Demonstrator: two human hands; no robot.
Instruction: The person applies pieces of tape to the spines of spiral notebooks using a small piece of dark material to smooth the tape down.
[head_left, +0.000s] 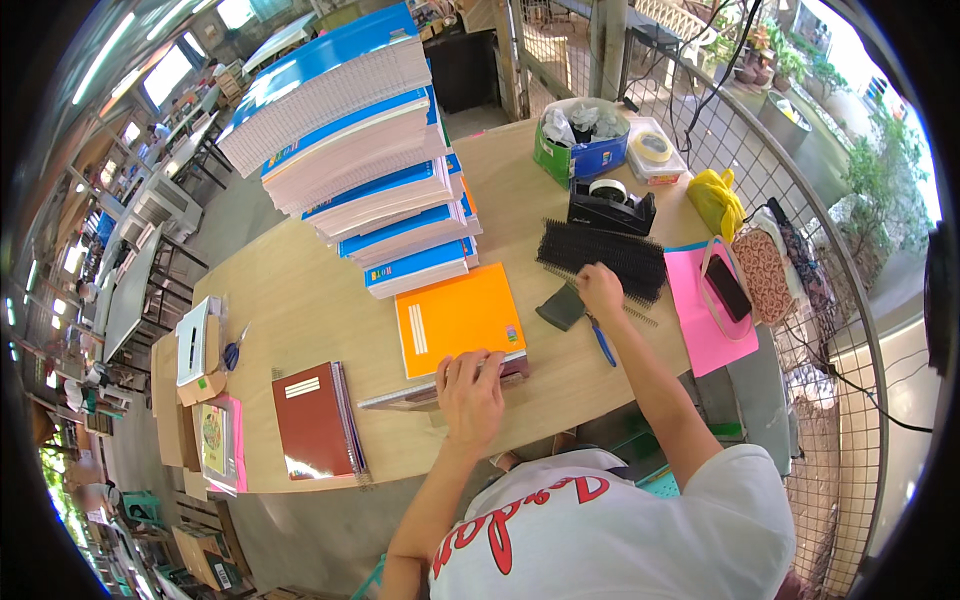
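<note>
My left hand (472,402) lies over the near edge of an orange notebook (462,315), its fingers bent onto the cover and the thumb hidden. Beneath that edge, pages and a dark maroon cover (514,371) show. My right hand (600,290) is closed, fingertips pinched, at the near side of a pile of black spiral binding coils (605,258); a single coil (638,316) juts out beside it. Just left of that hand is a dark grey block (561,308). Blue-handled pliers (602,342) lie below it, partly beside my forearm.
Tall stacks of blue-covered notebooks (400,225) rise behind the orange one. A brown spiral notebook (318,420) lies left. Far right are a tape dispenser (610,208), a box of plastic bags (583,140), pink paper (700,320) and a phone (728,287). Wire mesh (800,200) borders the table.
</note>
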